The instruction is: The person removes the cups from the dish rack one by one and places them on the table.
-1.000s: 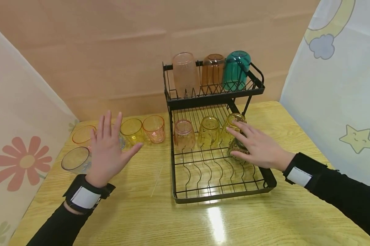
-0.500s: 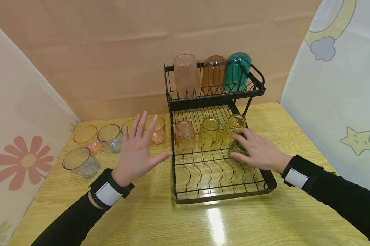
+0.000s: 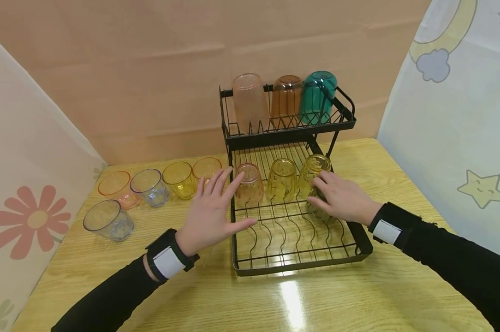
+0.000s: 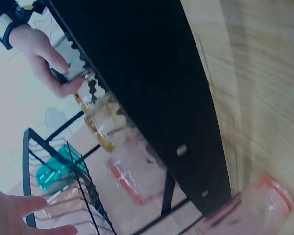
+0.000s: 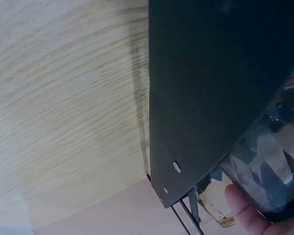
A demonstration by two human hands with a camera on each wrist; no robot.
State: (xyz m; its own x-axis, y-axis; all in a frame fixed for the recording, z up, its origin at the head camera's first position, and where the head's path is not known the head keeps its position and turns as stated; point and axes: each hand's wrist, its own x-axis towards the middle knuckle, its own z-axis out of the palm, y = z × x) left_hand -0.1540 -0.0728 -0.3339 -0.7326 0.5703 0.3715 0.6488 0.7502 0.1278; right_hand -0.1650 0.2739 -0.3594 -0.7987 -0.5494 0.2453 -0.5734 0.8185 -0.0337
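A wood-grained desk (image 3: 221, 306) bears a two-tier black wire rack (image 3: 304, 264), which contains seven glasses, with five more to its left. The left hand (image 3: 211, 216), fingers spread and nothing in its grip, is raised at the rack's left edge, appearing partly in front of the lower tier in the head view. The right hand (image 3: 343, 196) has its grip closed round a smoky glass (image 5: 277, 169) at the right side of the lower tier. The upper tier (image 3: 291, 133) holds, left to right and base up, a tall frosted pink glass (image 3: 250, 101), a brown glass (image 3: 286, 97) and a teal glass (image 3: 318, 99). On the lower tier, a short pink glass (image 3: 250, 185), a middle yellow glass (image 3: 282, 182) and a right yellow glass (image 3: 308, 180) stand base up in a row, the smoky glass just in front of the last. Mouth up on the desk are an orange-rimmed glass (image 3: 121, 186), a blue-rimmed glass (image 3: 152, 190), a yellow tumbler (image 3: 180, 180) and a pink tumbler (image 3: 206, 168), with a dark-rimmed clear glass (image 3: 110, 222) nearer the viewer.
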